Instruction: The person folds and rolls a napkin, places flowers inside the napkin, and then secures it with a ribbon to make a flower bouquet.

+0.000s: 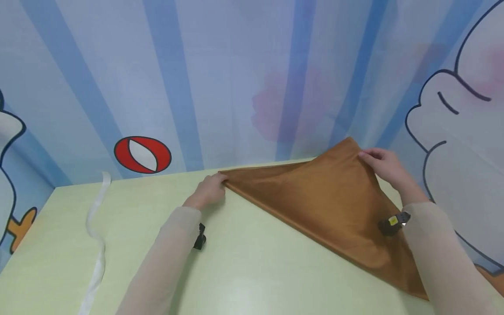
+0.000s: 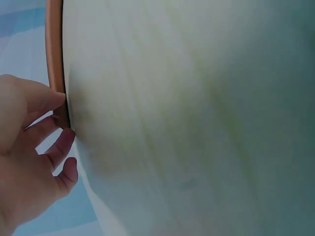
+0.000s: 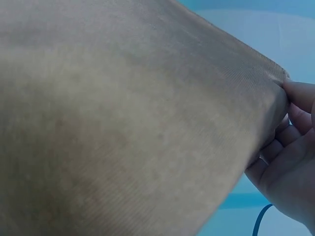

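A brown, slightly shiny cloth (image 1: 327, 201) lies folded to a rough triangle, its far right part lifted off the table. My left hand (image 1: 208, 190) pinches its pointed left corner near the table's back edge. In the left wrist view, the thumb and fingers of my left hand (image 2: 34, 142) hold the cloth's narrow folded edge (image 2: 55, 54). With thumb and fingers, my right hand (image 1: 386, 166) pinches the raised upper edge near the peak. The right wrist view is mostly filled by the cloth (image 3: 138, 123), with my right hand (image 3: 290, 152) gripping its corner.
A white ribbon-like strip (image 1: 98, 236) runs wavily down the left of the pale yellow table (image 1: 252, 271). Behind the table stands a blue striped backdrop (image 1: 236, 87) with cartoon figures and a red-and-white oval (image 1: 142, 154). The cloth's near right corner reaches under my right forearm.
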`<control>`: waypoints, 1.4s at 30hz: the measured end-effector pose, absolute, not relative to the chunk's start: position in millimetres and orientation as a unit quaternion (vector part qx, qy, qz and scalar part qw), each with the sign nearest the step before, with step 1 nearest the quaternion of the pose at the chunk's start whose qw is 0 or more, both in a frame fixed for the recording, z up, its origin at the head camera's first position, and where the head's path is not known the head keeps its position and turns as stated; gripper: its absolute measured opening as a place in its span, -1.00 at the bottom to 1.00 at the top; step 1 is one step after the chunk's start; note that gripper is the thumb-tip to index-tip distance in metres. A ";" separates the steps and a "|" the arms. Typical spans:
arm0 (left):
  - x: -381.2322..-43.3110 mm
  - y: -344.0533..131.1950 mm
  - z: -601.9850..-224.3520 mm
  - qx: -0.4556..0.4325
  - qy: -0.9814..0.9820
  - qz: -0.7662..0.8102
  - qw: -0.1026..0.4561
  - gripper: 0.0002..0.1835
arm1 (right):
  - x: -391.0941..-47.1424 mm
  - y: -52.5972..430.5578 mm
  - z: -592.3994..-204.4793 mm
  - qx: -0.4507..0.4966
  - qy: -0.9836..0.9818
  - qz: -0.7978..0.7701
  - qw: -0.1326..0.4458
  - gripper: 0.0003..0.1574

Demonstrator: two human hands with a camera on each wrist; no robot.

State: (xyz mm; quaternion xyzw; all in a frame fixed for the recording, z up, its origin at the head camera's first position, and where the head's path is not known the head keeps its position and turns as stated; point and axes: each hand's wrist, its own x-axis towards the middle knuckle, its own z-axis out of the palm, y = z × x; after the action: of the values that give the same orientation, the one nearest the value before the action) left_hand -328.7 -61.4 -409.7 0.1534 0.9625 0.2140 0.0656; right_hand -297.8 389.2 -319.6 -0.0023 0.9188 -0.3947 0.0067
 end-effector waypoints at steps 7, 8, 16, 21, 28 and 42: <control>-334.4 -63.4 -405.0 0.148 0.964 0.208 0.068 -0.41 | -307.6 403.4 -321.0 0.006 0.923 -0.385 0.007 -0.09; -334.5 -63.5 -404.4 0.145 0.965 0.205 0.068 -0.41 | -309.3 405.7 -322.1 0.009 0.924 -0.382 0.006 -0.09; -336.4 -63.4 -400.3 0.143 0.971 0.181 0.068 -0.44 | -317.3 419.8 -330.0 0.036 0.924 -0.382 0.009 -0.07; -332.8 -63.1 -396.3 0.138 0.973 0.172 0.069 -0.49 | -320.7 425.7 -337.2 0.051 0.925 -0.377 0.010 -0.02; -326.5 -64.6 -391.9 0.147 0.971 0.180 0.065 -0.53 | -325.3 431.7 -348.2 0.071 0.924 -0.375 0.020 -0.09; -325.1 -64.5 -388.4 0.164 0.966 0.193 0.051 -0.53 | -319.8 446.1 -360.5 0.097 0.936 -0.331 0.069 -0.14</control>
State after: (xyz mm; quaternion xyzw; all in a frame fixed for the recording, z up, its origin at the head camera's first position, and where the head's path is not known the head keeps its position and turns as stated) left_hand -325.1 -64.5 -388.4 0.1645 0.9659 0.1934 0.0511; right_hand -319.8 446.1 -360.5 0.0970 0.9362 -0.3307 0.0687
